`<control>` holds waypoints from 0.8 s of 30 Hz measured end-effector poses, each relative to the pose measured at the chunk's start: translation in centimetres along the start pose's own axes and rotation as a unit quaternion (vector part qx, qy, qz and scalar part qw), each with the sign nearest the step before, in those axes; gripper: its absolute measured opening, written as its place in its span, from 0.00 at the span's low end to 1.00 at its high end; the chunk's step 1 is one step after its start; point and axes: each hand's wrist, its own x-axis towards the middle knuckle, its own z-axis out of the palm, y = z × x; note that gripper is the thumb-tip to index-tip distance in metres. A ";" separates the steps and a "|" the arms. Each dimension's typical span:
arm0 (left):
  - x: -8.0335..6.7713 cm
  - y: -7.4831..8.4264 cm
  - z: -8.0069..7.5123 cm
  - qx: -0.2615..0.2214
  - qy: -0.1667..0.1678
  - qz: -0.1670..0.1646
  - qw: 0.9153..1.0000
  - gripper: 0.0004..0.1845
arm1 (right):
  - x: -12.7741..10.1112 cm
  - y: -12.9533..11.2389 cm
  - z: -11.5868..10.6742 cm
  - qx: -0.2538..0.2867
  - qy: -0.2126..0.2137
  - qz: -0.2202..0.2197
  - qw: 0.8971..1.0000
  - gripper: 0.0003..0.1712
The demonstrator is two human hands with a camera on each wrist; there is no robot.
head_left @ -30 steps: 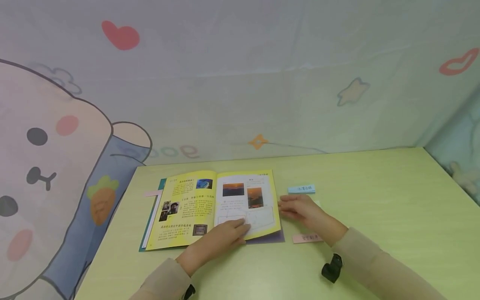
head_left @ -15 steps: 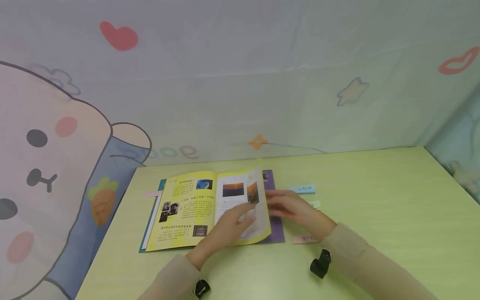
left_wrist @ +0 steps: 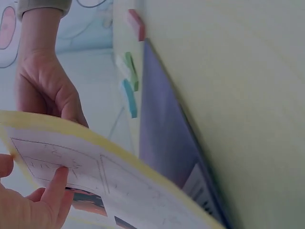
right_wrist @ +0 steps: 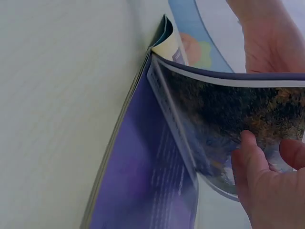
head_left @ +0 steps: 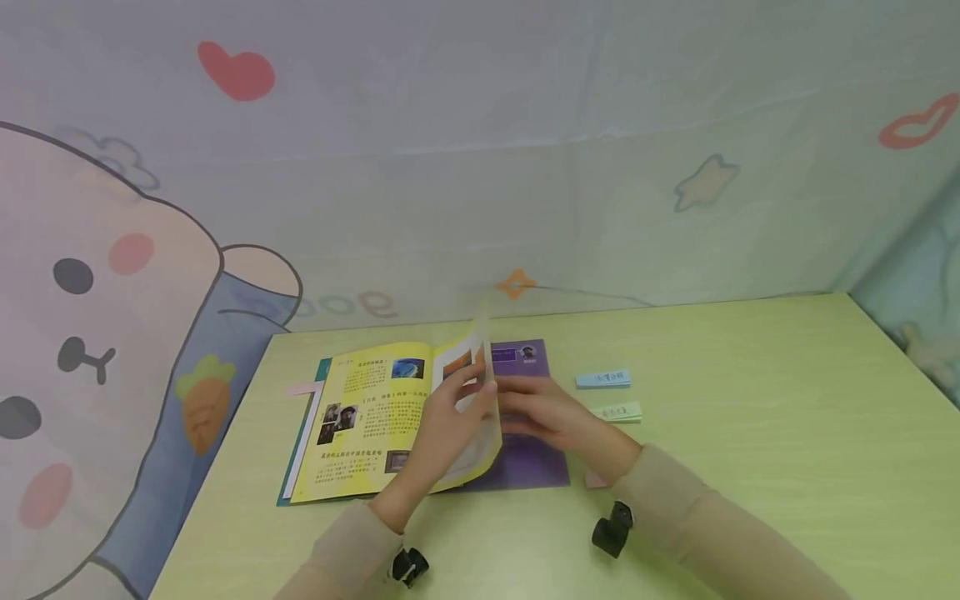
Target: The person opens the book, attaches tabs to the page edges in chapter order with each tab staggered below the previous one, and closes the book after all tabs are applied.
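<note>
We see an open booklet [head_left: 375,417] lying toward the left edge of the pale green surface [head_left: 750,433], nearer the far edge than the near one; its left-hand page is yellow with small photographs and blocks of print, and the spread laid bare on the right is purple. One page [head_left: 480,400] stands lifted near the spine, yellow-bordered, with line drawings on one face and a dark photograph on the other. The left hand [head_left: 442,425] holds this page on its printed side, fingers [left_wrist: 55,188] laid up against the paper and thumb at its edge; the right hand [head_left: 540,412] pinches the same page from the purple side, fingertips [right_wrist: 250,157] on the dark photograph. Just beside the booklet's right edge lie a blue label [head_left: 603,378], a green label [head_left: 618,411] and a pink label [head_left: 594,479], each apart from the others.
</note>
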 end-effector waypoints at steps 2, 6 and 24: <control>0.0 0.5 -0.6 -0.016 0.001 -0.010 1.000 0.26 | 0.2 -0.1 0.6 -0.012 -0.011 -0.010 1.000 0.26; -0.3 1.4 -2.1 -0.048 0.009 -0.025 0.999 0.25 | 0.5 -0.1 2.0 -0.040 -0.026 -0.029 0.998 0.26; -1.7 1.6 -8.3 0.024 0.051 -0.101 0.993 0.20 | 1.7 1.1 4.5 -0.143 -0.022 -0.058 0.988 0.24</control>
